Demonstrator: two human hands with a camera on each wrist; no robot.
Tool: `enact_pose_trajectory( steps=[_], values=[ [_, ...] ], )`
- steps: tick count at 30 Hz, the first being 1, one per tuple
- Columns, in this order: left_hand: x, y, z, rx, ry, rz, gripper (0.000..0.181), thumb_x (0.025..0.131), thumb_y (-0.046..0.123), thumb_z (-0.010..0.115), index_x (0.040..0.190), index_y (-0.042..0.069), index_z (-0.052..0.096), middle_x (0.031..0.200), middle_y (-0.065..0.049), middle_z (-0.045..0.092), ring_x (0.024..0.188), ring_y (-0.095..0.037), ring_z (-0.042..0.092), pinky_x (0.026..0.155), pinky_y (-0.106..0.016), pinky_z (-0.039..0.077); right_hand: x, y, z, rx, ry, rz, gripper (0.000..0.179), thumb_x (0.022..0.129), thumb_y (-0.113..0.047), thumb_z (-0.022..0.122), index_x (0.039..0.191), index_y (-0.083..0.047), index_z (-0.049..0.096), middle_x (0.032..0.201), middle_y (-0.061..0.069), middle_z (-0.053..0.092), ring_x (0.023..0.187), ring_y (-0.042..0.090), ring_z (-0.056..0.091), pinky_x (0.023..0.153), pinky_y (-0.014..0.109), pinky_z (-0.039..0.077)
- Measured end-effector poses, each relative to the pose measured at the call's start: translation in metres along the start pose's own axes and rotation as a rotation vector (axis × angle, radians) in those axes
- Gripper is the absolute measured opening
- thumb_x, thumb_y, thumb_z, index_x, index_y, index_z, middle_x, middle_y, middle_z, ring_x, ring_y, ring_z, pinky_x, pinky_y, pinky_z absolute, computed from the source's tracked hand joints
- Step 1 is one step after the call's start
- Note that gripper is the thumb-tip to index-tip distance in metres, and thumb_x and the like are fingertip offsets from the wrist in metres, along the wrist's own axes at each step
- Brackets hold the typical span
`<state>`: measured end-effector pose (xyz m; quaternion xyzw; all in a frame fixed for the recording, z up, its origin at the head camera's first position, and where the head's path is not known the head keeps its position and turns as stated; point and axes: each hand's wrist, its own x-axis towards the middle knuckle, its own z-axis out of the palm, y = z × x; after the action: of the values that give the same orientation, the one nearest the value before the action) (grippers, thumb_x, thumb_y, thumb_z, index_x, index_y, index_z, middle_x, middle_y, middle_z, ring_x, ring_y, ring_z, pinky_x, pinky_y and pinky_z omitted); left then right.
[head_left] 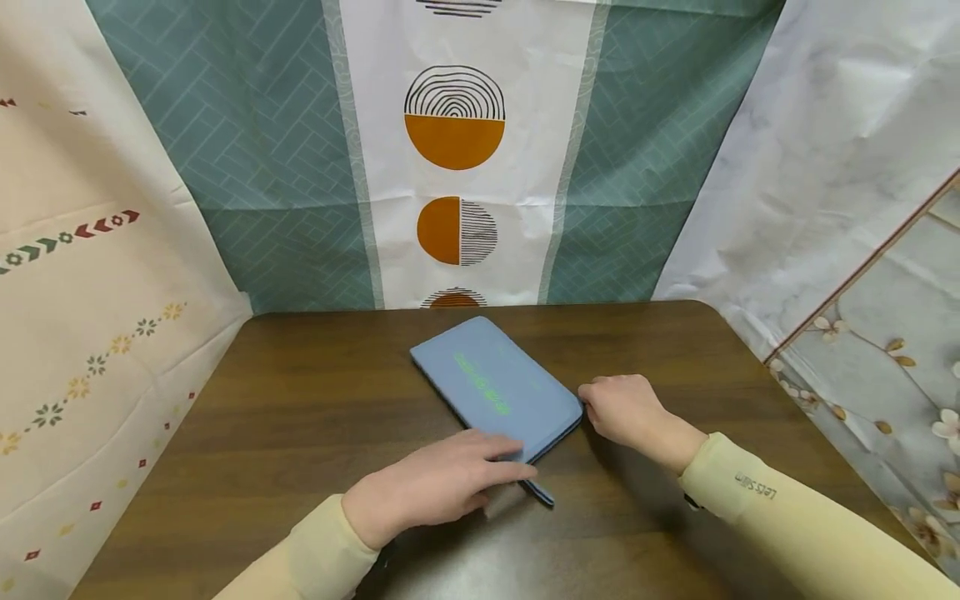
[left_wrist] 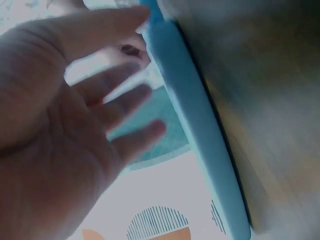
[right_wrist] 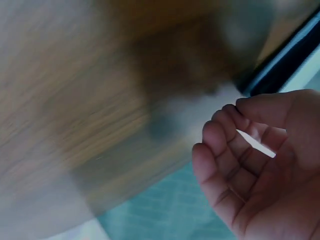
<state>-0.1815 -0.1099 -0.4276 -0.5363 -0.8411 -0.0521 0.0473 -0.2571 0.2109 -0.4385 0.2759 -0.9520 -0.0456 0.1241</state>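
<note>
A flat blue zip pouch (head_left: 498, 379) with green lettering lies at an angle on the table, and a short strap (head_left: 542, 493) sticks out from its near corner. My left hand (head_left: 442, 479) reaches over that corner with its fingers loosely extended. In the left wrist view the fingers (left_wrist: 127, 109) are spread apart, and one digit tip overlaps the strap. At the pouch's right corner my right hand (head_left: 622, 408) pinches with curled fingers. Beside the dark zipped edge (right_wrist: 285, 62) in the right wrist view, thumb and index fingertips meet; what lies between them is hidden.
The brown wooden table (head_left: 322, 375) extends around the pouch on all sides. A green and white patterned curtain (head_left: 285, 167) hangs behind its far edge. Patterned cloths hang at the left (head_left: 90, 333) and right (head_left: 840, 250).
</note>
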Motion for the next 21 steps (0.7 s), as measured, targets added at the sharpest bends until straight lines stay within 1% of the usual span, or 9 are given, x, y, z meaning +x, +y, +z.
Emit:
enact_pose_trajectory(
  steps=[2, 4, 7, 9, 13, 16, 19, 21],
  values=[
    [0.004, -0.004, 0.0, 0.046, -0.002, -0.057, 0.066, 0.097, 0.012, 0.088, 0.157, 0.024, 0.062, 0.159, -0.009, 0.06, 0.148, -0.029, 0.056, 0.12, -0.048, 0.047, 0.003, 0.01, 0.003, 0.0, 0.001, 0.029, 0.028, 0.09, -0.001, 0.074, 0.074, -0.019, 0.06, 0.068, 0.0, 0.059, 0.058, 0.023, 0.059, 0.049, 0.046, 0.048],
    [0.008, -0.01, 0.001, 0.083, -0.009, -0.119, 0.069, 0.097, 0.016, 0.089, 0.159, 0.023, 0.06, 0.16, -0.011, 0.058, 0.151, -0.034, 0.053, 0.12, -0.053, 0.047, 0.007, 0.018, 0.006, 0.005, -0.004, 0.05, 0.029, 0.091, 0.0, 0.072, 0.073, -0.019, 0.06, 0.067, 0.0, 0.059, 0.058, 0.021, 0.056, 0.049, 0.045, 0.048],
    [0.017, -0.017, 0.005, 0.115, -0.025, -0.189, 0.067, 0.1, 0.022, 0.086, 0.161, 0.022, 0.058, 0.162, -0.012, 0.056, 0.152, -0.036, 0.051, 0.12, -0.055, 0.046, 0.013, 0.026, 0.01, 0.013, -0.009, 0.063, 0.029, 0.091, 0.001, 0.071, 0.073, -0.019, 0.06, 0.067, 0.0, 0.06, 0.057, 0.019, 0.054, 0.05, 0.045, 0.048],
    [0.021, -0.019, 0.008, 0.13, -0.032, -0.214, 0.063, 0.102, 0.024, 0.084, 0.16, 0.021, 0.058, 0.162, -0.013, 0.057, 0.151, -0.037, 0.052, 0.12, -0.054, 0.046, 0.018, 0.029, 0.013, 0.017, -0.008, 0.066, 0.029, 0.091, 0.001, 0.071, 0.073, -0.019, 0.06, 0.068, 0.0, 0.061, 0.057, 0.02, 0.055, 0.05, 0.045, 0.048],
    [0.026, -0.019, 0.01, 0.142, -0.059, -0.232, 0.062, 0.103, 0.027, 0.083, 0.16, 0.021, 0.059, 0.162, -0.013, 0.057, 0.149, -0.037, 0.055, 0.119, -0.052, 0.048, 0.028, 0.032, 0.018, 0.01, 0.023, 0.07, 0.029, 0.091, 0.002, 0.071, 0.073, -0.018, 0.061, 0.069, 0.002, 0.063, 0.059, 0.023, 0.06, 0.05, 0.047, 0.05],
    [0.027, -0.017, 0.01, 0.162, -0.059, -0.227, 0.062, 0.102, 0.028, 0.084, 0.159, 0.023, 0.06, 0.159, -0.012, 0.06, 0.144, -0.034, 0.059, 0.116, -0.049, 0.05, 0.038, 0.033, 0.021, -0.002, 0.048, 0.064, 0.029, 0.092, 0.004, 0.07, 0.074, -0.017, 0.063, 0.069, 0.003, 0.063, 0.059, 0.025, 0.062, 0.049, 0.048, 0.051],
    [0.028, -0.015, 0.01, 0.201, -0.03, -0.212, 0.06, 0.101, 0.029, 0.085, 0.157, 0.026, 0.063, 0.15, -0.007, 0.066, 0.132, -0.03, 0.066, 0.11, -0.046, 0.054, 0.049, 0.033, 0.025, -0.005, 0.049, 0.049, 0.028, 0.095, 0.005, 0.068, 0.076, -0.016, 0.065, 0.071, 0.003, 0.063, 0.06, 0.024, 0.061, 0.049, 0.046, 0.051],
    [0.028, -0.014, 0.009, 0.224, 0.006, -0.192, 0.057, 0.1, 0.028, 0.086, 0.153, 0.027, 0.065, 0.138, -0.004, 0.07, 0.118, -0.027, 0.069, 0.102, -0.043, 0.057, 0.058, 0.032, 0.029, 0.005, 0.037, 0.037, 0.026, 0.097, 0.005, 0.067, 0.08, -0.015, 0.068, 0.073, 0.002, 0.062, 0.06, 0.022, 0.059, 0.05, 0.043, 0.05]
  ],
)
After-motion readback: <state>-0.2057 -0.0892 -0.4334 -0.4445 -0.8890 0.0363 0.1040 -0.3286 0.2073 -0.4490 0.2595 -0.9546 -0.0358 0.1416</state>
